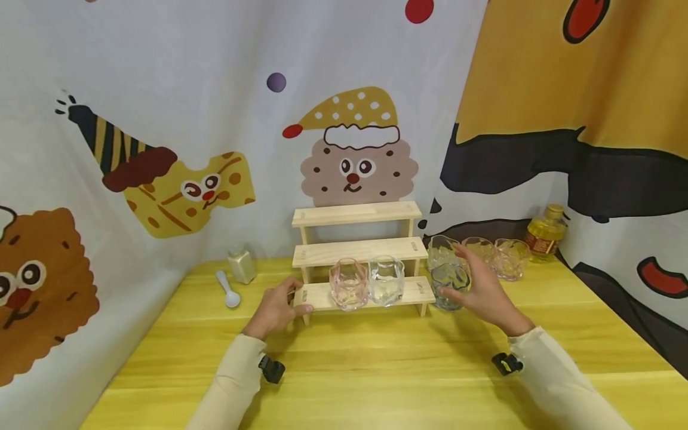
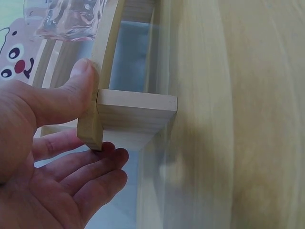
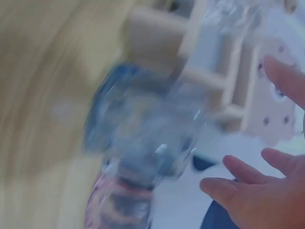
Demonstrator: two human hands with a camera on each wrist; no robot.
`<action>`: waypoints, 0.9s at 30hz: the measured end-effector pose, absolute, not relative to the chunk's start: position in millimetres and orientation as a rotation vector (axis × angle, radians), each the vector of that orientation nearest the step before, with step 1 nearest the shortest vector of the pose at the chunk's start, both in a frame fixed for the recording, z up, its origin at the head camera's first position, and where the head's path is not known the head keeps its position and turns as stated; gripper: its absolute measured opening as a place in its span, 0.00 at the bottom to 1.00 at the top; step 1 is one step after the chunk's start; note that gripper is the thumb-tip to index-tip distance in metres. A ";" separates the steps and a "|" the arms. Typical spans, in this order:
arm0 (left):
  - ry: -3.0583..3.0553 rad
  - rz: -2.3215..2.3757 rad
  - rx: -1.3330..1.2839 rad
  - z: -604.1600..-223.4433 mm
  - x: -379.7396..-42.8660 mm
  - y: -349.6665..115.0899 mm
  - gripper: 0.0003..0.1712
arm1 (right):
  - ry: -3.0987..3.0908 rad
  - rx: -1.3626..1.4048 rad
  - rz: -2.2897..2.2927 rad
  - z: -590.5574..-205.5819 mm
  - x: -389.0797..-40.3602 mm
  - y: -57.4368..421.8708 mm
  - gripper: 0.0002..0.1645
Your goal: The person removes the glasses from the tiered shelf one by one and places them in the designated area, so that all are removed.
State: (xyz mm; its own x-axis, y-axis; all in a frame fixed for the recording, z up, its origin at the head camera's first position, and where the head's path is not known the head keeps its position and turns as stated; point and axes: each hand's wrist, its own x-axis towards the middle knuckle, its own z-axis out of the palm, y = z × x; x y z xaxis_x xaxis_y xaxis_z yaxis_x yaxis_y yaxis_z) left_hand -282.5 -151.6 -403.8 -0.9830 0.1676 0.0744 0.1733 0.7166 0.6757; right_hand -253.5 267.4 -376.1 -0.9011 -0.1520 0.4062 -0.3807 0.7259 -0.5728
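A three-tier wooden display stand (image 1: 317, 294) stands at the middle back of the table. My left hand (image 1: 273, 309) grips the left end of its lowest board, thumb on top; the left wrist view shows the other fingers of that hand (image 2: 43, 124) around the board's end. On this board a pink glass (image 1: 348, 285) and a clear glass (image 1: 386, 282) sit side by side. To the right of the stand, a bluish glass (image 1: 450, 288) rests on the table. My right hand (image 1: 484, 294) is beside it, thumb and fingers spread apart. That glass (image 3: 143, 126) is blurred in the right wrist view.
Behind the bluish glass stand another clear glass (image 1: 443, 246) and two pinkish glasses (image 1: 512, 261). An oil bottle (image 1: 544, 236) is at the back right. On the left are a small jar (image 1: 243, 267) with white contents and a pale spoon (image 1: 231, 295). A printed curtain (image 1: 236, 107) hangs behind.
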 end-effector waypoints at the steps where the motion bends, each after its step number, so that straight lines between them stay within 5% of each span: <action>1: -2.901 -1.139 -0.295 -403.4 -282.7 -151.9 0.28 | -2.563 0.435 0.970 -374.2 -251.6 261.6 0.57; 6: -2.902 -1.126 -0.305 -403.5 -283.5 -152.5 0.29 | -2.499 0.554 1.100 -371.3 -243.9 231.5 0.51; 14: -2.904 -1.124 -0.294 -402.2 -282.9 -154.8 0.29 | -2.656 0.624 1.319 -372.6 -247.1 187.7 0.56; 27: -2.907 -1.154 -0.274 -402.6 -283.4 -152.5 0.29 | -2.666 0.306 1.458 -383.6 -269.0 154.2 0.62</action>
State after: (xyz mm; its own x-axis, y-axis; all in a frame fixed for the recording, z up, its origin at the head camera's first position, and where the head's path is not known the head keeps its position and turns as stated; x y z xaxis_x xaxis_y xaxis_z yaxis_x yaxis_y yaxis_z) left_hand -283.4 -152.5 -402.6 -0.9848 0.1607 0.0657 0.1620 0.7148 0.6803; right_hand -269.0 154.2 -383.6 -0.9762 -0.1326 0.1717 -0.2161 0.5250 -0.8232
